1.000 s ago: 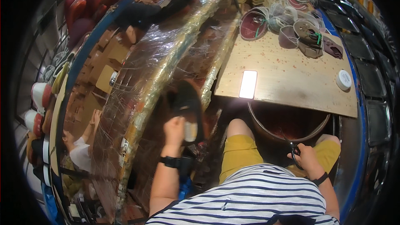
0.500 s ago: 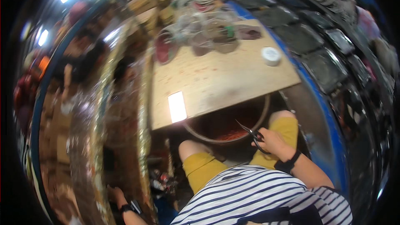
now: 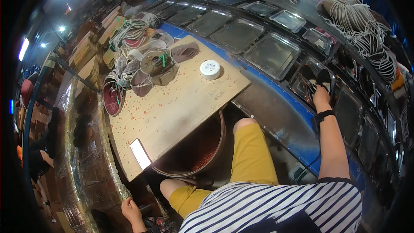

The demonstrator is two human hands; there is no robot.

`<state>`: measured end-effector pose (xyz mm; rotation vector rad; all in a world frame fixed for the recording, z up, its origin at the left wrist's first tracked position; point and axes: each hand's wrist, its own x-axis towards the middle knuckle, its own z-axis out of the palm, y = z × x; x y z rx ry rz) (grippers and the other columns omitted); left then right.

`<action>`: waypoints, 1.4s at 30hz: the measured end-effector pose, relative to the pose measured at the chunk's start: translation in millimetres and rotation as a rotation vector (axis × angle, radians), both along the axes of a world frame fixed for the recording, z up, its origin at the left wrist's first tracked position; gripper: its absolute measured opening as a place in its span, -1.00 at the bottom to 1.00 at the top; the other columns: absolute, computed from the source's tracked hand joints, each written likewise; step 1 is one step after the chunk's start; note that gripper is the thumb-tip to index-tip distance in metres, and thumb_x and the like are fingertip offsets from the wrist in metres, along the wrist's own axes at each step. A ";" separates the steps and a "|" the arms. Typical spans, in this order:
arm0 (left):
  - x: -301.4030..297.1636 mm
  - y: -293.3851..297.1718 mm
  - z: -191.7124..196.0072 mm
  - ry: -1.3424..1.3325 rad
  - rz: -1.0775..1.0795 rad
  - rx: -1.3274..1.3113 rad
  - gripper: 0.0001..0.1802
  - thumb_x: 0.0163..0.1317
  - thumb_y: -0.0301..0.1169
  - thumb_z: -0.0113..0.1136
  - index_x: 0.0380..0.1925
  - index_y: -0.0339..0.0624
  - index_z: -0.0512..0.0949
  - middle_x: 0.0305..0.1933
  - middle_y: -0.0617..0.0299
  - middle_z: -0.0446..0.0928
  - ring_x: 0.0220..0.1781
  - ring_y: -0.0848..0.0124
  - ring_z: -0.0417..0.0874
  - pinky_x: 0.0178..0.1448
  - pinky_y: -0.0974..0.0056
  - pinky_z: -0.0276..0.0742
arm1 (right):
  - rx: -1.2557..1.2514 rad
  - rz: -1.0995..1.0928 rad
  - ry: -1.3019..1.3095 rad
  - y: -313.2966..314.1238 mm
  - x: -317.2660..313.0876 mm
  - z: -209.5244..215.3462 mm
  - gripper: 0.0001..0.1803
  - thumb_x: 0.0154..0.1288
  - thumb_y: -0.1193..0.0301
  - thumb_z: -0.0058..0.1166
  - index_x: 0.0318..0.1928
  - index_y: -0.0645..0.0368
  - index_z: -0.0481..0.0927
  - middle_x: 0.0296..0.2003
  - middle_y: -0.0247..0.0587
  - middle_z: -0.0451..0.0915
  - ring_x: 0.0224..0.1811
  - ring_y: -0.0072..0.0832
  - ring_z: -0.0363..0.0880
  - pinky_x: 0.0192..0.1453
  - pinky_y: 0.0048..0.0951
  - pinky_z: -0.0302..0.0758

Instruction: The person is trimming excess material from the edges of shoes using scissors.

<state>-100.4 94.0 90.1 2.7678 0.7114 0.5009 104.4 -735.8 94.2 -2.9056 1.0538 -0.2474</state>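
My right hand is stretched out to the right, into a metal tray on the curved belt. Its fingers rest on a dark shoe piece lying in that tray, and a black band sits on the wrist. My left hand hangs low at the lower left beside my knee, close to some dark items on the floor. Its fingers are loosely curled, and I cannot tell if they hold anything. I sit in yellow shorts and a striped shirt.
A wooden board in front carries a phone, a white round tin and a pile of shoe uppers. A round basin with red scraps sits under it. Empty metal trays line the belt; corded soles are heaped behind.
My view has swung right. My right hand left the basin, where it held small scissors, and reached out to the tray. My left hand dropped from the left belt to beside my knee.
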 end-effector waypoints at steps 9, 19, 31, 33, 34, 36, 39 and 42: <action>13.5 -55.8 -13.5 0.010 -0.118 -0.257 -0.84 0.14 -0.50 0.13 -0.31 -0.30 0.64 -0.32 0.01 0.61 -0.26 0.17 0.65 -0.12 0.20 0.54 | -0.040 0.277 -0.310 -21.7 10.5 1.6 -0.60 0.03 0.25 0.33 -0.22 0.26 0.55 -0.25 0.15 0.59 -0.11 0.07 0.56 -0.05 -0.09 0.49; 56.1 -134.4 -43.2 0.103 -0.454 -0.841 -0.74 0.36 -0.41 0.03 -0.10 -0.33 0.61 -0.13 0.17 0.65 -0.08 0.40 0.62 0.07 0.32 0.49 | 0.357 1.252 -0.452 280.9 -15.5 56.9 -0.75 -0.12 0.43 0.32 -0.43 0.19 0.50 -0.46 -0.04 0.48 -0.38 -0.05 0.49 -0.29 -0.14 0.44; 50.1 -197.9 -43.4 -0.285 -0.136 -1.650 -0.67 0.46 -0.31 -0.14 0.10 -0.26 0.38 -0.10 0.29 0.47 -0.21 0.58 0.41 -0.15 0.45 0.36 | 0.797 1.653 -0.113 441.1 -82.7 -5.6 -0.72 0.03 0.32 0.27 -0.33 0.20 0.50 -0.40 -0.03 0.51 -0.32 -0.09 0.56 -0.26 -0.18 0.51; 53.0 -190.1 -26.6 -0.187 -0.226 -1.562 -0.65 0.46 -0.32 -0.12 0.14 -0.27 0.35 -0.08 0.28 0.47 -0.17 0.57 0.42 -0.10 0.45 0.37 | 0.908 1.580 -0.098 434.2 -84.2 0.7 -0.63 -0.01 0.45 0.25 -0.14 0.25 0.54 -0.39 -0.04 0.55 -0.35 -0.13 0.59 -0.27 -0.24 0.54; 55.4 -186.8 -22.6 -0.091 -0.317 -1.469 -0.63 0.46 -0.33 -0.11 0.17 -0.28 0.33 -0.07 0.27 0.48 -0.12 0.57 0.44 -0.05 0.45 0.38 | 0.908 1.583 -0.092 428.3 -83.3 4.2 -0.63 -0.01 0.45 0.25 -0.14 0.25 0.54 -0.39 -0.04 0.55 -0.35 -0.13 0.59 -0.27 -0.24 0.54; 70.4 -187.2 -21.8 -0.102 -0.455 -1.420 -0.58 0.46 -0.34 -0.10 0.22 -0.33 0.31 0.03 0.22 0.48 -0.01 0.52 0.49 0.03 0.43 0.42 | 0.920 1.481 -0.252 414.3 -79.3 10.6 -0.44 -0.09 0.58 0.23 0.05 0.26 0.51 -0.38 -0.07 0.56 -0.35 -0.15 0.59 -0.27 -0.28 0.55; 97.6 -190.0 -44.7 0.017 -0.394 -1.439 -0.57 0.47 -0.28 -0.09 0.20 -0.35 0.37 0.06 0.19 0.49 0.09 0.48 0.53 0.07 0.44 0.48 | 0.672 1.460 -0.353 401.8 -71.3 14.5 -0.57 -0.14 0.61 0.21 -0.13 0.26 0.54 -0.36 -0.10 0.59 -0.38 -0.18 0.59 -0.30 -0.28 0.54; 126.1 -198.1 -64.7 0.247 -0.369 -1.365 -0.60 0.46 -0.28 -0.06 0.13 -0.36 0.40 0.04 0.20 0.51 0.02 0.47 0.57 -0.02 0.45 0.50 | 0.525 1.446 -0.366 390.5 -66.8 -18.6 -0.73 -0.12 0.54 0.24 -0.31 0.21 0.52 -0.34 -0.13 0.60 -0.38 -0.19 0.60 -0.31 -0.26 0.54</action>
